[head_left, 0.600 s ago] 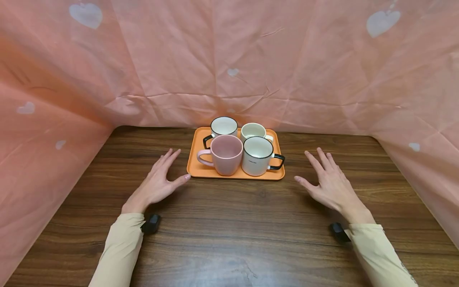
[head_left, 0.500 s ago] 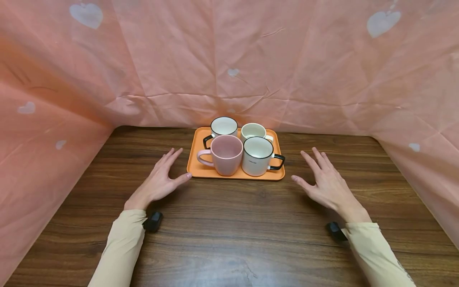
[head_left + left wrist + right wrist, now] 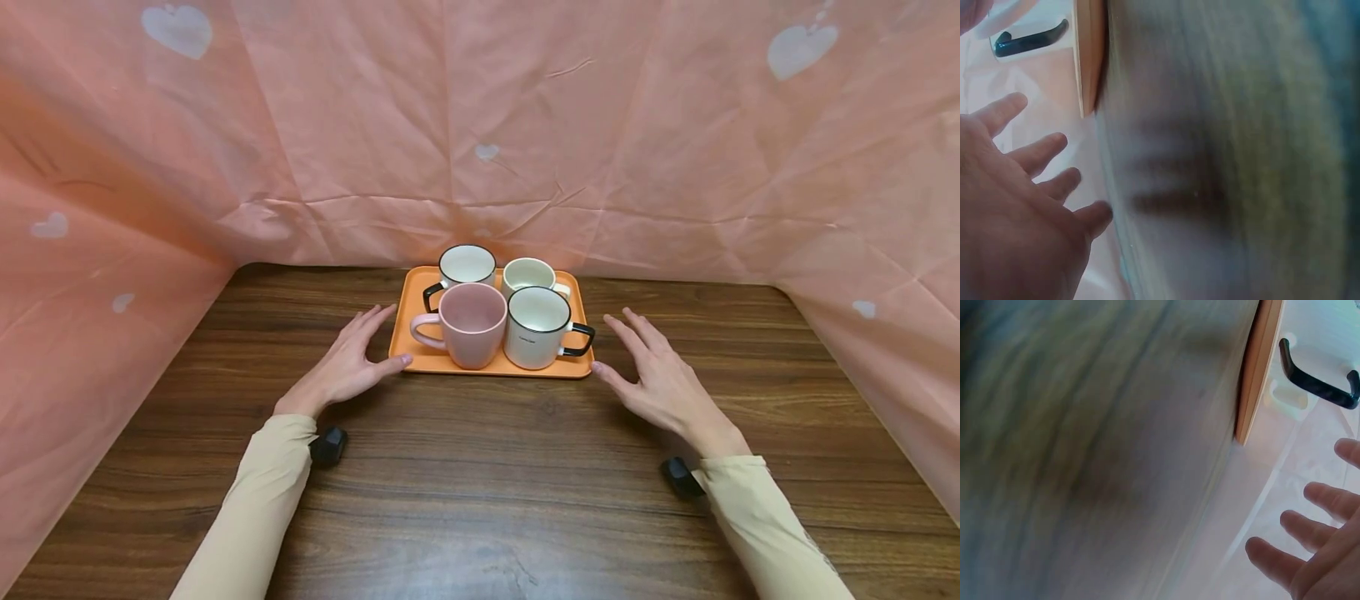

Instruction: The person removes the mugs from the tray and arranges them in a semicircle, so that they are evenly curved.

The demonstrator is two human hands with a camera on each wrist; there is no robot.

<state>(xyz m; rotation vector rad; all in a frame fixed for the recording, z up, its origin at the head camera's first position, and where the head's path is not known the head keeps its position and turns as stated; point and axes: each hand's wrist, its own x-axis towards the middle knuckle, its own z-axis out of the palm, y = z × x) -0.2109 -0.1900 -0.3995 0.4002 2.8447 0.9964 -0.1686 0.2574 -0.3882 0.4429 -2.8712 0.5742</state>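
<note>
An orange tray (image 3: 420, 362) lies toward the back of the table with several mugs on it. A pink mug (image 3: 474, 333) stands at its front left, handle to the left. Beside it is a white mug with black rim and handle (image 3: 534, 342). Behind them are another black-rimmed white mug (image 3: 467, 265) and a cream mug (image 3: 528, 273), both partly hidden. My left hand (image 3: 341, 362), fingers spread, is at the tray's left end; whether the thumb touches the rim I cannot tell. My right hand (image 3: 660, 379) is spread near the right end. Neither hand holds anything.
The tray rests on a dark wood-grain table (image 3: 480, 483). Pink cloth (image 3: 525, 100) with pale hearts hangs behind the table and along both sides. A small black device (image 3: 328, 447) sits at my left wrist, and a similar black device (image 3: 681, 477) at my right.
Both hands have moved inward toward the tray, the left one to the right and the right one to the left. Tray and mugs stay where they were.
</note>
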